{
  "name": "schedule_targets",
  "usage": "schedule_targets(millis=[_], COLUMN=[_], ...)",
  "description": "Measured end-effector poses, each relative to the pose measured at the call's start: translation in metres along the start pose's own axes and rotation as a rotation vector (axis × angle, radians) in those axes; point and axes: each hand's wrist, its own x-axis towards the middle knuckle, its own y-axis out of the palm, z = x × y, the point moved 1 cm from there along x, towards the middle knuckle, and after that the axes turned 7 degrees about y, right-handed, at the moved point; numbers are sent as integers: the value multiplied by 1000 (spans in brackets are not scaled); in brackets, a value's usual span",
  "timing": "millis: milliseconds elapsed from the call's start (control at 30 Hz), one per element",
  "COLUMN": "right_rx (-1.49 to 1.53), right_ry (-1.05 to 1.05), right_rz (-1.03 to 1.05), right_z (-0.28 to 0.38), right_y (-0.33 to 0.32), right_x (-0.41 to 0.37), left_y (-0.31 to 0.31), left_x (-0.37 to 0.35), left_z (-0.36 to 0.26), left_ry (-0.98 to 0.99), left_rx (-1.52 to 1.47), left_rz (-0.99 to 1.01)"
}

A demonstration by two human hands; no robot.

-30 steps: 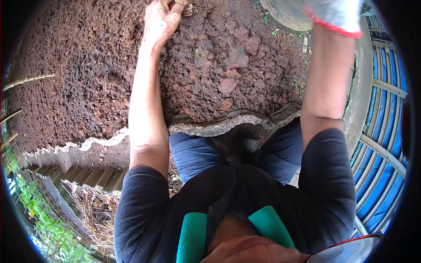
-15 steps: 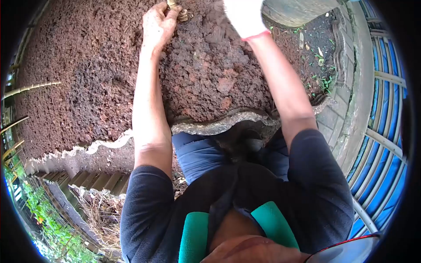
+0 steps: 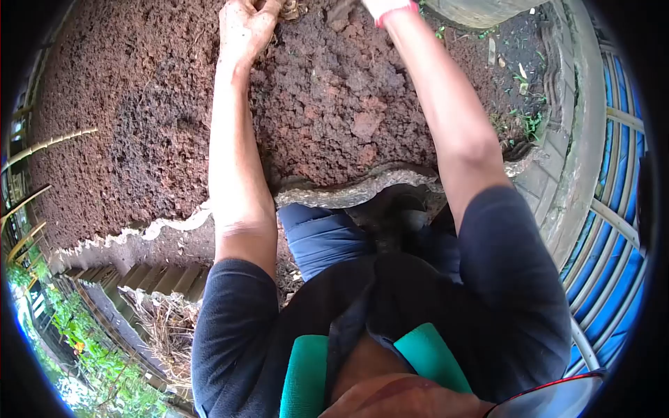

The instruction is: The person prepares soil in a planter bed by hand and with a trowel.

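A jointed stick [image 3: 49, 148] juts in from the left edge of the frame, above green plants [image 3: 83, 341] that fill the lower left corner. Reddish-brown, crumbly soil [image 3: 327, 104] spreads across the upper left and upper centre, with a darker patch left of the person's outstretched arm. A wavy-topped edging [image 3: 369, 191] borders it along the middle of the frame, while dry stalks [image 3: 171, 324] lie in a tangle at lower left.

At top, left of centre, the bare left hand [image 3: 249, 21] reaches down to the soil, its fingers bent and partly cut off by the frame; whether they grip anything cannot be told. A pale, curled piece [image 3: 291, 10] sits just beside the fingers, at the top edge.

Blue trousers [image 3: 324, 237] show beneath the edging at centre, below the soil. At top, right of centre, the right hand [image 3: 381, 6] wears a white glove with a pinkish-red cuff; its fingers lie outside the frame, so its grip cannot be told.

A rounded grey object [image 3: 481, 10] stands at upper right, near small weeds [image 3: 531, 125]. Blue sheeting [image 3: 624, 292] behind slats lines the right edge.
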Motion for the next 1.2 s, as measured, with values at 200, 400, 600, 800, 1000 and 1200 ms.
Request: schedule_targets(millis=[200,400,600,800,1000,1200], right_rx=[145,-1,44,-362,382,155], right_ry=[-164,-158,-104,-876,-139,-179], right_rz=[270,-86,-8,81,-136,49], right_z=[71,13,-13,64,51,55], right_y=[-21,-10,4,-8,-1,-7], right_x=[-58,-8,-59,-84,-52,-73], left_y=[-1,-6,-2,-7,-8,-10], left_x=[-7,-5,-4,-4,-2,-2], left_z=[-11,-30,-11,-15,-15,-8], left_ry=[-61,-2,25,7,-16,28], left_rx=[51,250,154,264,243,235], left_rz=[11,77,6,41,62,30])
